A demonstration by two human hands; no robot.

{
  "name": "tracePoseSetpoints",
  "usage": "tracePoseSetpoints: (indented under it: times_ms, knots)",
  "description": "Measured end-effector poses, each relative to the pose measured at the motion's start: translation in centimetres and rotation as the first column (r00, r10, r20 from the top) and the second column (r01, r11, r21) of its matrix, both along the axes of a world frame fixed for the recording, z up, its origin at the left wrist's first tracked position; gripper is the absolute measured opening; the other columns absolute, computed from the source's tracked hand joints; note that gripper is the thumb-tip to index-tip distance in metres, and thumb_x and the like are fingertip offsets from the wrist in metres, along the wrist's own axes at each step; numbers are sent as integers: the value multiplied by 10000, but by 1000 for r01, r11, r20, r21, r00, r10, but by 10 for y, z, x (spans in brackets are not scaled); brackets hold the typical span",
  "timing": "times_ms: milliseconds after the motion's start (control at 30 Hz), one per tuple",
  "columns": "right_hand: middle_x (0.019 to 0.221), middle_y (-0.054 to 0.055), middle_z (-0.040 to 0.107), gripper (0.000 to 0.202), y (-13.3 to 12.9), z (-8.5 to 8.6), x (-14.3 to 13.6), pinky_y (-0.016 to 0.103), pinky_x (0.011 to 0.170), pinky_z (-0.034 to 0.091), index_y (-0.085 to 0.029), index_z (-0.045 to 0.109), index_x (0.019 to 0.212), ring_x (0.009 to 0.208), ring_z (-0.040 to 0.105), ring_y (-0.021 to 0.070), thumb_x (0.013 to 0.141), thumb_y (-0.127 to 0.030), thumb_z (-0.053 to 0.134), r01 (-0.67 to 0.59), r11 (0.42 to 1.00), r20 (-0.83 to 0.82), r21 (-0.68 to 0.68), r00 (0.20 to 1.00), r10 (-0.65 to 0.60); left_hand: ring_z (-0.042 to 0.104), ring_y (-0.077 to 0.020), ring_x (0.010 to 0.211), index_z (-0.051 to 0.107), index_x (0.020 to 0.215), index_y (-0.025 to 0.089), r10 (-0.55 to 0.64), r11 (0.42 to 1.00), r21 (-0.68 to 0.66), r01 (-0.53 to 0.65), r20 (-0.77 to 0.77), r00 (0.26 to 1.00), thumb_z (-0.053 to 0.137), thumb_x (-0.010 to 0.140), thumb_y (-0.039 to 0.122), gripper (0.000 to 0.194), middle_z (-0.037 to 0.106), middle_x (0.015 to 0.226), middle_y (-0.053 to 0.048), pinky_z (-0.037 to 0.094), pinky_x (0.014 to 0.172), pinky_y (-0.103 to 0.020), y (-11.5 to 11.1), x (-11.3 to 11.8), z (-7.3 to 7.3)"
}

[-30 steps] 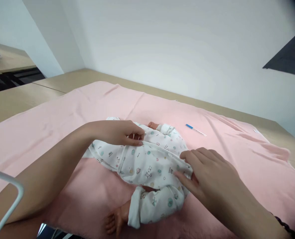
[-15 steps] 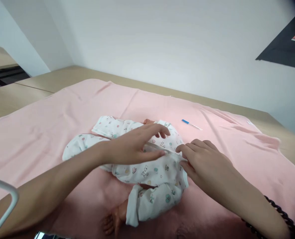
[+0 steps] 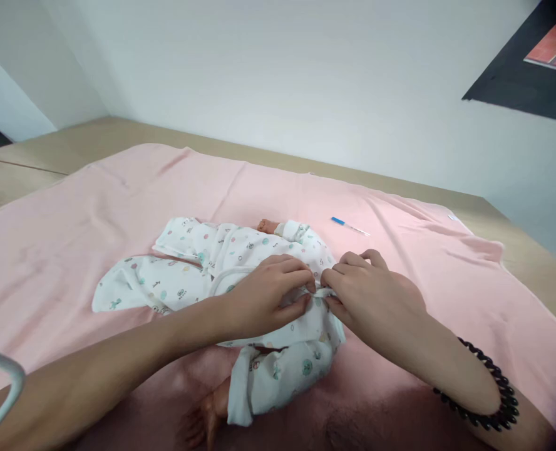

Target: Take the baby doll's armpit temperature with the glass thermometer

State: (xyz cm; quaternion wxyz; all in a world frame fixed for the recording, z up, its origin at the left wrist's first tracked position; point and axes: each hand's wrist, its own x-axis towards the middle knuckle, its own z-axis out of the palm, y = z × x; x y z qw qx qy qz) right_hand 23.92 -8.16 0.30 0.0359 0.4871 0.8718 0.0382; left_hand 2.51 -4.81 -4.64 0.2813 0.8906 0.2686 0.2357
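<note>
A white baby suit (image 3: 259, 247) with small coloured prints lies on its back, worn by a baby-sized figure. One small hand (image 3: 267, 226) shows at the far cuff, another (image 3: 205, 416) at the near cuff. My left hand (image 3: 273, 291) bends over the chest, thumb and fingertips closed on the suit's pale front edging. Facing it, my right hand (image 3: 372, 291) pinches the same edging near the neck. The fingertips of both hands are almost touching. A rounded bit of head shows behind my right hand, which hides the rest.
Under the figure spreads a pink blanket (image 3: 137, 181) with a few creases, on a wooden tabletop (image 3: 203, 147) against a white wall. A thin stick with a blue end (image 3: 338, 220), like a thermometer, lies beyond my right hand. A pale curved bar (image 3: 17, 382) stands at the lower left.
My left hand has moved right and down to the edging and closed its fingers, which were apart before. My right hand keeps its pinch. The whole view has shifted slightly.
</note>
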Motion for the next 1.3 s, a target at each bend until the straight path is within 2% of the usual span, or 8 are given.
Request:
tracePoseSetpoints:
  times_ms: [200,367,500,733,933,1133,1233,1300]
  knots:
    - [835,41,684,147,-2,2,-1,460,882,314,-201,690,857,917,578,267,961,-104,655,-28,999,98,-18,995,30,653,-205,1006,602,893,185,71,997,-25,-69,97,993,548,962,185,89,717,1065,-64,514,897,-354,3,0,-6]
    - [781,50,645,234,-2,7,0,477,869,303,-202,641,771,884,557,276,932,-36,601,-105,994,171,-28,979,108,652,-210,1065,622,994,194,79,997,-35,-76,92,993,551,973,195,74,713,1098,-57,517,963,-371,3,0,-4]
    - [767,48,626,268,1,6,2,483,884,289,-203,626,741,865,545,274,863,31,581,-144,989,200,-45,968,150,646,-203,1021,530,889,201,98,994,-54,-94,82,992,471,999,190,125,708,1067,-64,518,921,-361,1,0,-2]
    - [767,30,621,235,11,3,8,439,873,278,-192,656,793,823,515,231,963,-48,578,-216,975,155,-44,963,220,631,-197,997,519,893,210,109,991,-82,-102,85,990,472,983,184,105,699,1054,-49,508,900,-352,1,0,1]
    - [722,40,579,301,15,-1,10,418,893,282,-200,558,712,817,496,226,887,40,512,-311,950,198,28,933,300,614,-192,942,528,878,206,105,992,-78,-99,79,991,472,948,170,96,682,998,-44,504,860,-345,1,0,2]
    - [793,56,594,252,14,2,5,426,863,294,-182,576,771,844,514,253,757,69,567,-317,949,329,-10,895,302,608,-185,906,529,872,207,108,993,-64,-103,80,991,481,940,163,95,672,962,-33,504,851,-343,1,0,1]
    - [772,49,567,242,13,5,5,426,838,305,-184,559,770,824,517,249,791,56,536,-316,949,320,-9,898,302,620,-186,952,546,886,204,112,992,-60,-107,88,990,522,937,165,68,684,998,-34,509,892,-348,1,-1,-1]
    - [753,43,545,244,11,6,6,423,821,312,-182,556,769,801,517,243,830,48,500,-326,945,301,6,902,309,628,-197,1016,599,985,196,119,992,-50,-115,89,989,594,943,211,45,690,1053,-40,511,948,-364,2,-1,-3]
